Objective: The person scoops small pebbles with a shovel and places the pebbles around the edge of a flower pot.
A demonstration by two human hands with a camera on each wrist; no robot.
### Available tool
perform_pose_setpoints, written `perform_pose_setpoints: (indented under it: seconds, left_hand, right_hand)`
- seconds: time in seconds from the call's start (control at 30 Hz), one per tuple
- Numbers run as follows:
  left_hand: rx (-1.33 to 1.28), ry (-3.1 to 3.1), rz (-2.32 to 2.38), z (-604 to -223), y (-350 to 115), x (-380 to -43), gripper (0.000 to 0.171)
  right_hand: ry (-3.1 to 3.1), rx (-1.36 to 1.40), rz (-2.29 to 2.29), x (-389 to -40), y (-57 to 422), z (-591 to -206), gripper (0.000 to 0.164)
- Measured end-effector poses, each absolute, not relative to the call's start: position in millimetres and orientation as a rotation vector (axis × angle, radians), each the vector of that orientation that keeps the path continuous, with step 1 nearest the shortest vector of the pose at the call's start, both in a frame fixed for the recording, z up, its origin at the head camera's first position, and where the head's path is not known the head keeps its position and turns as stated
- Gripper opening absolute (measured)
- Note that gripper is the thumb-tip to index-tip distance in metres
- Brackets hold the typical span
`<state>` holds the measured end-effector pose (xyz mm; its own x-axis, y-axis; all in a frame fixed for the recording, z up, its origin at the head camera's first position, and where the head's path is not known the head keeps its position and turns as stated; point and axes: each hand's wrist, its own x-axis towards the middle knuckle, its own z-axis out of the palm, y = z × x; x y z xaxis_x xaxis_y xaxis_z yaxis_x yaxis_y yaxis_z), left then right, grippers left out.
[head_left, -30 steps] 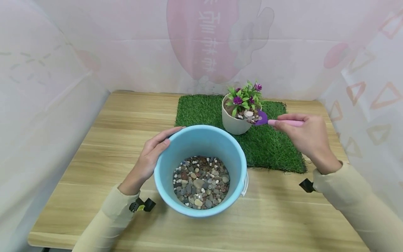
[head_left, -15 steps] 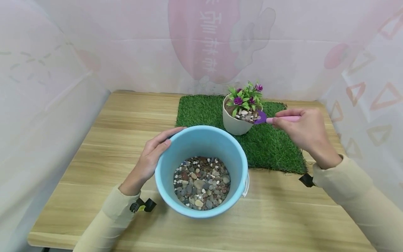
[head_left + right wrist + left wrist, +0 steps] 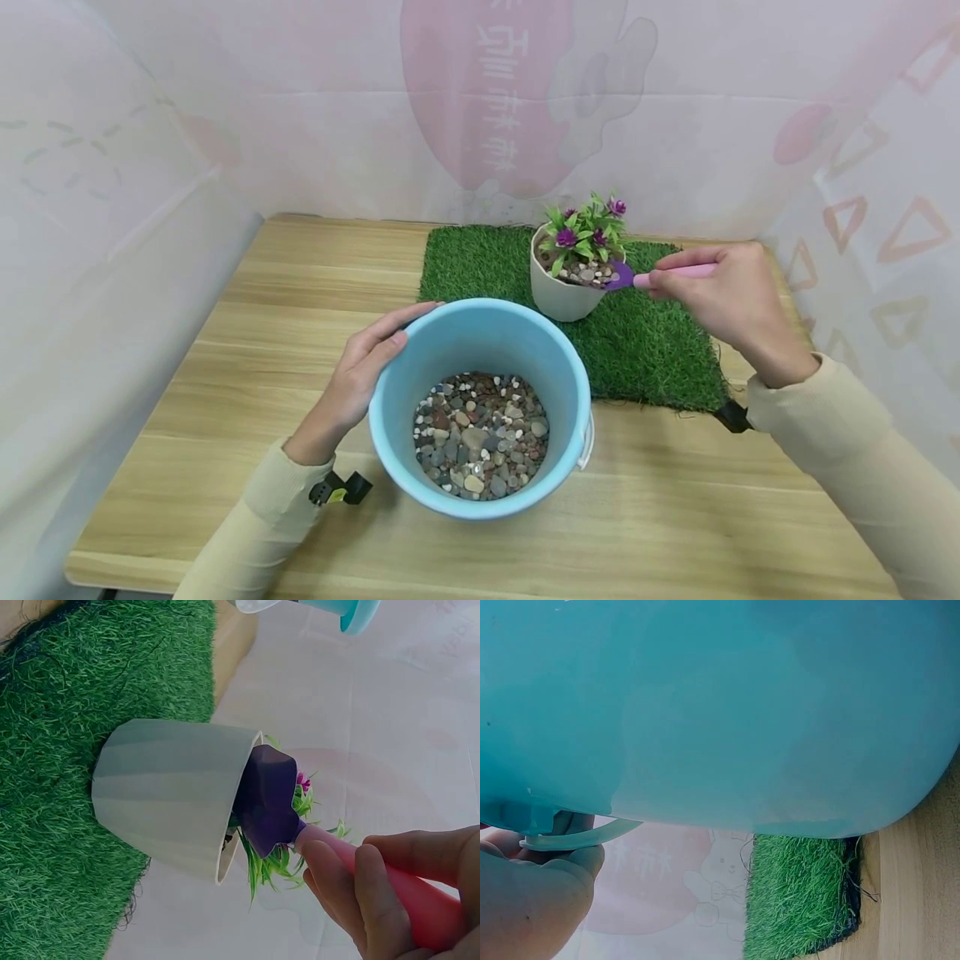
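Right hand point(image 3: 731, 300)'s grip is pinching the pink-handled purple shovel point(image 3: 620, 277), blade at the rim of the white pot point(image 3: 564, 297), right by some pebbles point(image 3: 587, 273). Pot's on the grass mat point(image 3: 648, 354). Left hand point(image 3: 358, 375) touches the blue bucket point(image 3: 480, 340)'s rim, can't really tell if it's gripping.

One bucket point(image 3: 480, 337), one pot point(image 3: 564, 302), one shovel point(image 3: 624, 277)

Round light-blue plastic bucket point(image 3: 480, 508) blocks middle of pale wood-grain surface point(image 3: 240, 350), left hand point(image 3: 363, 371) gripping its left side; entry from above free. Faceted white flowerpot point(image 3: 566, 297): leafy purple-flowered plant point(image 3: 581, 236) crowds top, purple trowel with pink handle point(image 3: 642, 281) plus right hand point(image 3: 731, 300) block right. Room back-left.
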<state>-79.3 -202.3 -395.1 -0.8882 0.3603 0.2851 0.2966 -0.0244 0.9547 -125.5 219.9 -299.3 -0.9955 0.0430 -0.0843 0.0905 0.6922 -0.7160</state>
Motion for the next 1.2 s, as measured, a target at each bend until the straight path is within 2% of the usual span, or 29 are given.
perform_pose_setpoints:
  seconds: [1.2]
  left_hand:
    - [0.683, 2.143, 2.104, -390.4, -201.9, -80.3, 0.046]
  right_hand:
    - [2.546, 0.108, -1.411, -152.3, 222.5, -291.1, 0.041]
